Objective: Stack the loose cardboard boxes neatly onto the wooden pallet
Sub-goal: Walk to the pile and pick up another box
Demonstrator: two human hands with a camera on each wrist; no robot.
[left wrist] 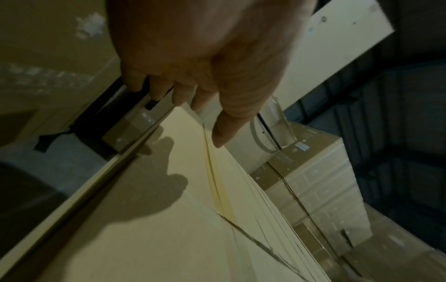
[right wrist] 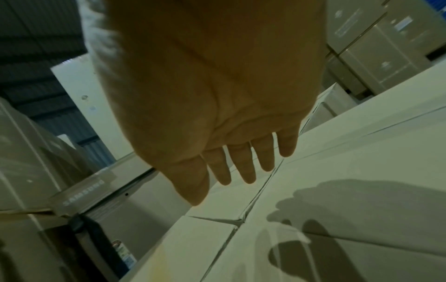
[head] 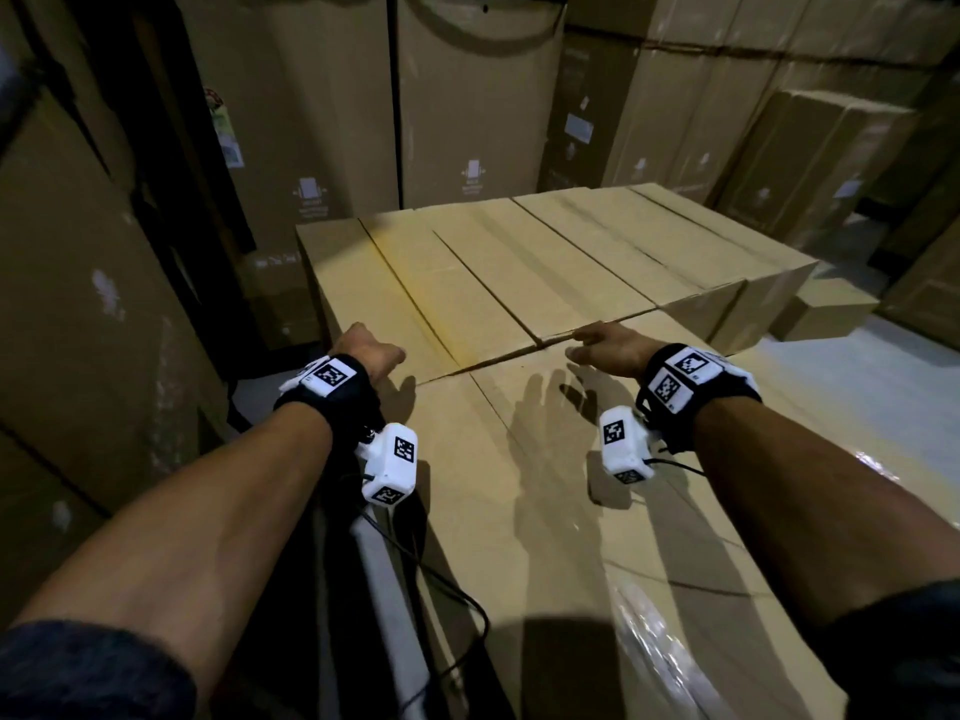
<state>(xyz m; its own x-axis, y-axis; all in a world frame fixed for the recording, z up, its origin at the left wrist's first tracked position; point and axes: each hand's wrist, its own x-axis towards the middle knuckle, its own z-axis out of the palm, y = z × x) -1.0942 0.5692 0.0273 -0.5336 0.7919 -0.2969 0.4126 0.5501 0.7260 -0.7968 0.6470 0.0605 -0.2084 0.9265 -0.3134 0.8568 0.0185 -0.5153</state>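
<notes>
A flat layer of long brown cardboard boxes (head: 519, 262) lies side by side in front of me, butting against a nearer box (head: 545, 511) under my forearms. My left hand (head: 366, 353) hovers above the left end of the seam between them, fingers relaxed and holding nothing; in the left wrist view its fingers (left wrist: 183, 95) hang over the box edge (left wrist: 169, 209). My right hand (head: 605, 345) floats palm down over the same seam, and its straight fingers (right wrist: 241, 167) are spread above the box tops (right wrist: 337, 171). The pallet is hidden.
Tall cartons (head: 467, 96) wall in the back and left side (head: 78, 304). A small box (head: 826, 309) sits on the grey floor (head: 883, 387) at the right. Plastic wrap (head: 660, 652) covers the near box's right part. A narrow dark gap (head: 270, 366) runs along the left.
</notes>
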